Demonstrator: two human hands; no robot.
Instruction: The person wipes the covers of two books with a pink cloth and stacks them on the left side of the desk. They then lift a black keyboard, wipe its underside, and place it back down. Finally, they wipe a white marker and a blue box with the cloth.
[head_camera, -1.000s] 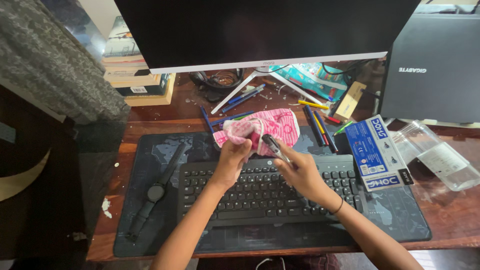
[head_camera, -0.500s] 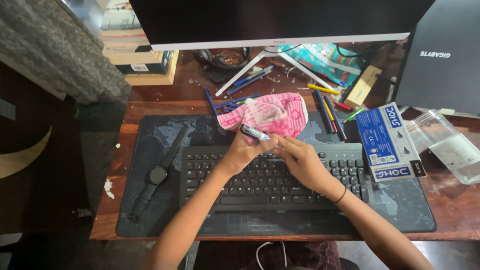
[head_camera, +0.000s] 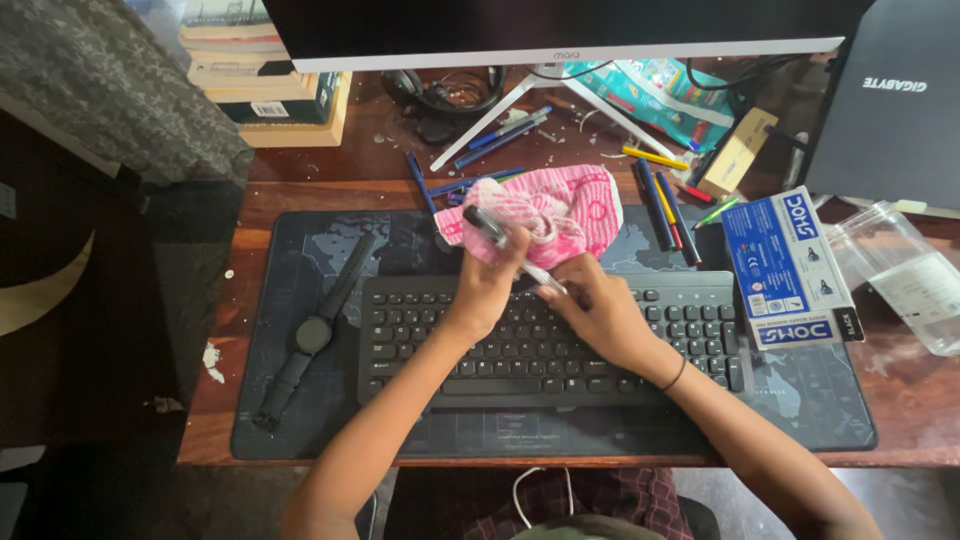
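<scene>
Both my hands meet over the top row of a black keyboard (head_camera: 540, 345). My left hand (head_camera: 487, 285) grips one end of a dark pen (head_camera: 500, 240) that lies slanted between the hands. My right hand (head_camera: 597, 312) pinches the pen's lower, lighter end. Just behind the hands lies a crumpled pink and white cloth (head_camera: 555, 212), partly under the pen. The keyboard rests on a dark desk mat (head_camera: 300, 420).
A black wristwatch (head_camera: 312, 335) lies on the mat to the left. Several loose pens (head_camera: 660, 200) are scattered behind the cloth near the monitor stand (head_camera: 520, 95). A blue and white box (head_camera: 790, 265) and a clear plastic pouch (head_camera: 905, 275) sit right; books (head_camera: 270, 90) back left.
The view has shifted forward and the hands have drawn closer together. The pen now spans both hands, held at each end, tilted over the keyboard's top edge.
</scene>
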